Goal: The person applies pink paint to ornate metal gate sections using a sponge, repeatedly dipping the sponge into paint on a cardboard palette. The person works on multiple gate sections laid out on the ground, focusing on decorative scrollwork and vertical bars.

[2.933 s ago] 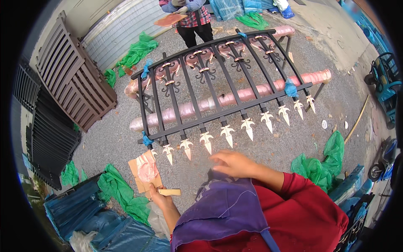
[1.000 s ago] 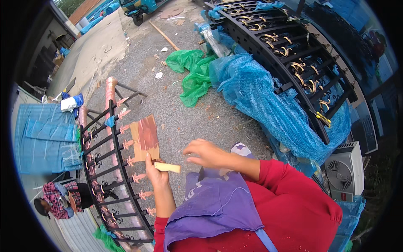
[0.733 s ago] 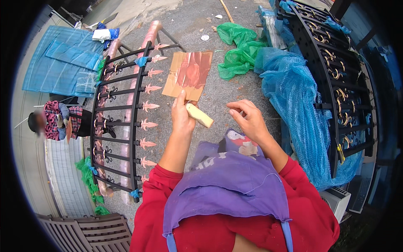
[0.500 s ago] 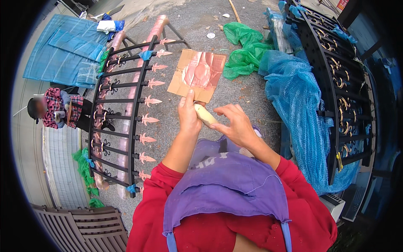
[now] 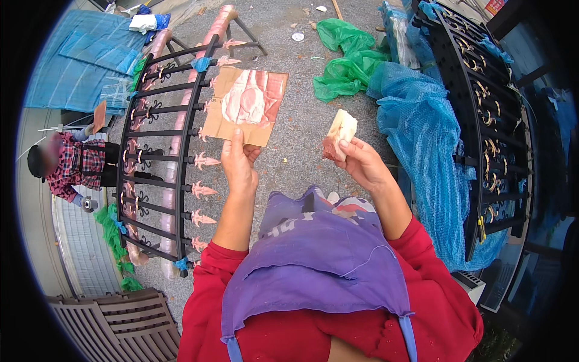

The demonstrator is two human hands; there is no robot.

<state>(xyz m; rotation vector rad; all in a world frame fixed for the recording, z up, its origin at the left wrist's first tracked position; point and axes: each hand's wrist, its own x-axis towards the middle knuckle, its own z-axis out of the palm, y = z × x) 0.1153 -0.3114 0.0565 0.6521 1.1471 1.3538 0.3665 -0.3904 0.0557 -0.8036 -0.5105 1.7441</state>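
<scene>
Gravelly grey concrete ground [image 5: 301, 139] fills the middle of my view, outdoors, with stuff scattered all round it. From where I'm watching, my left hand [image 5: 238, 166] is pinching the bottom edge of a flat brown cardboard square smeared with pink and white paint [image 5: 245, 105], thumb on the front and the other fingers curled behind it, so it's held up tilted over the ground. My right hand [image 5: 362, 164] is closed round a small pale sponge block stained reddish at its lower end [image 5: 339, 134], fingers wrapped tight on it, thumb side toward the cardboard. Sponge and cardboard are near each other but not touching, there's a clear gap between them.

Just left of the cardboard lies a black wrought-iron fence panel with pink-painted spear tips [image 5: 160, 151], resting across 2 pinkish trestle rails [image 5: 220, 27]. Beyond it on the far left, another person in a red plaid shirt [image 5: 72, 169] stands by the panel. Crumpled green plastic sheeting [image 5: 347, 57] sits up ahead, and a big heap of blue mesh netting [image 5: 428, 139] leans against a second black iron gate with gold scrolls [image 5: 482, 102] on the right. Brown slatted panel [image 5: 114, 320] down at the lower left
</scene>
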